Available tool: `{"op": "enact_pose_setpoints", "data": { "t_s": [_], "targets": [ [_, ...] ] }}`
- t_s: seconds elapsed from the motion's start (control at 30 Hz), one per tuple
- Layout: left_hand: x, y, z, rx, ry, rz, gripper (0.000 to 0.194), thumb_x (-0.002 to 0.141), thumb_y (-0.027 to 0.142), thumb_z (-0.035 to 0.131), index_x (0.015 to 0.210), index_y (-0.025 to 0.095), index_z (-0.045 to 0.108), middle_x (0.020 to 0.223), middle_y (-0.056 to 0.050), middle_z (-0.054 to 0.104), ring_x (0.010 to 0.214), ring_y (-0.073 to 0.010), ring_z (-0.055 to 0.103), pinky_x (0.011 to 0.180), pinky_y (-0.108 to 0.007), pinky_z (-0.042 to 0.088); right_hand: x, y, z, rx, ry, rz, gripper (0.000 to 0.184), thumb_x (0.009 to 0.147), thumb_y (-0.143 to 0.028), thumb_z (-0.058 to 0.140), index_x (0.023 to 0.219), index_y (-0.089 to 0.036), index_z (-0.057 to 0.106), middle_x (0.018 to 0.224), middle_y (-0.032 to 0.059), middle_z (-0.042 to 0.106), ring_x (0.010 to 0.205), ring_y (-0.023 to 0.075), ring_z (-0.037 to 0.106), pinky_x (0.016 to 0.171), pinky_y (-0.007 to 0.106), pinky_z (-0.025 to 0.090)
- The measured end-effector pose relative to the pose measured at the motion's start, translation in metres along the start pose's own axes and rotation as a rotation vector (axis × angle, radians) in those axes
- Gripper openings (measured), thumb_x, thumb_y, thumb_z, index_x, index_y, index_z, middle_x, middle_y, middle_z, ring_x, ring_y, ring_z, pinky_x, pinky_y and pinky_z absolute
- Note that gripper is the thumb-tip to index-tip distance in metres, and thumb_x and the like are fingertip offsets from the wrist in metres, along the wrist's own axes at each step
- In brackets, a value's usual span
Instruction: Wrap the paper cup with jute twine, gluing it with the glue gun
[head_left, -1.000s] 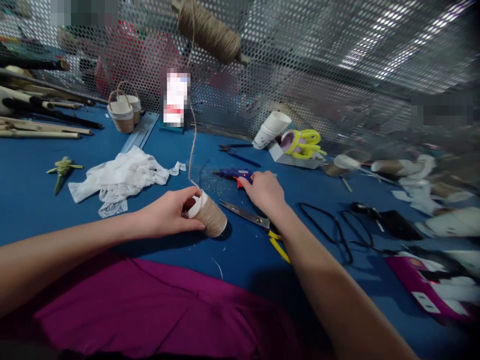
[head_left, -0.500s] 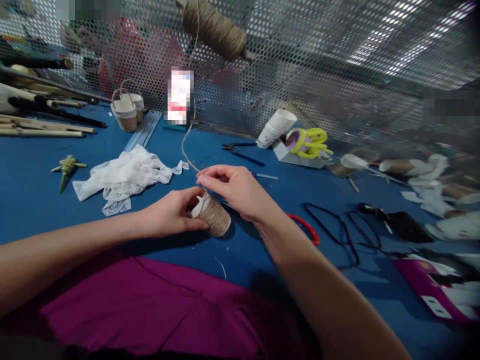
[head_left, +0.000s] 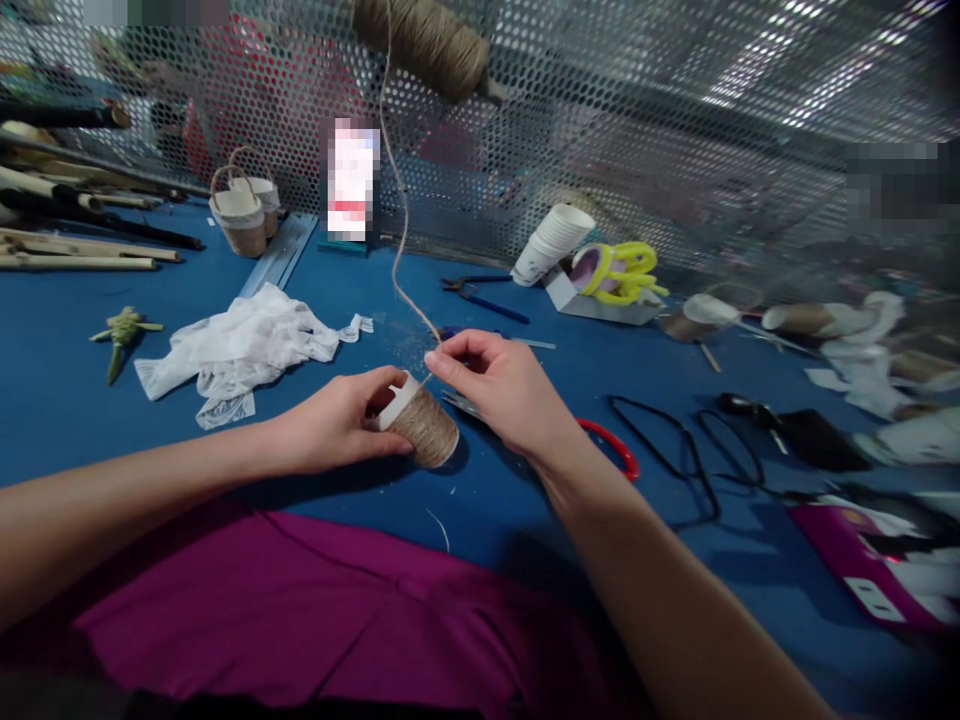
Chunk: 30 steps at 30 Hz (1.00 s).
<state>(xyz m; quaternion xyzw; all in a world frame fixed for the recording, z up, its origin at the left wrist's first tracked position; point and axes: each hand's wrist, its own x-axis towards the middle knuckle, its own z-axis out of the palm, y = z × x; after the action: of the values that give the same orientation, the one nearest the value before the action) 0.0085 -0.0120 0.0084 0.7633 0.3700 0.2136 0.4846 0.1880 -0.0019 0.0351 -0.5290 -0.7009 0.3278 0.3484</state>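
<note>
Blue surface (head_left: 480, 510), mesh (head_left: 300, 60) behind. Your left hand (head_left: 349, 425), half-curled, grips the tilted cup (head_left: 427, 430); your right hand (head_left: 499, 385), nearly closed, pinches twine (head_left: 403, 240) just beside it.

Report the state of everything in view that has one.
twine: slack, curving down from the spool
cup: tilted, twine-wrapped except toward its rim
left hand: closed on the cup
right hand: pinching the twine
scissors: partly hidden, open or shut unclear
pliers: handles spread
lace: crumpled in a heap
white cups: nested, stack leaning
handled cups: upright
screen: lit, contents blurred
</note>
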Motion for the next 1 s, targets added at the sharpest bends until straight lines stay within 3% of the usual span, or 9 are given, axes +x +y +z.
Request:
{"op": "enact_pose_setpoints", "data": {
  "t_s": [0.77,1.0],
  "targets": [
    [0.0,0.001,0.0,-0.003,0.004,0.026,0.027,0.073,0.019,0.061,0.096,0.016,0.048,0.089,-0.002,0.064,0.082,-0.0167,0.061,0.074,-0.029,0.047,0.002,0.021,0.015,0.069,-0.066,0.056,0.022,0.076,-0.036,0.057,0.067,-0.017,0.052,0.062,-0.003,0.05,0.056,0.0101,0.043,0.055,0.026,0.037],
    [0.0,0.0,0.001,0.034,0.009,0.036,0.027,0.073,0.02,0.062,0.097,0.014,0.049,0.086,-0.002,0.062,0.078,-0.0154,0.058,0.072,-0.027,0.046,0.004,0.025,0.019,0.186,-0.083,0.063,0.022,0.075,-0.037,0.057,0.068,-0.019,0.049,0.063,-0.004,0.047,0.057,0.0099,0.041,0.054,0.026,0.035]
  ]
}}
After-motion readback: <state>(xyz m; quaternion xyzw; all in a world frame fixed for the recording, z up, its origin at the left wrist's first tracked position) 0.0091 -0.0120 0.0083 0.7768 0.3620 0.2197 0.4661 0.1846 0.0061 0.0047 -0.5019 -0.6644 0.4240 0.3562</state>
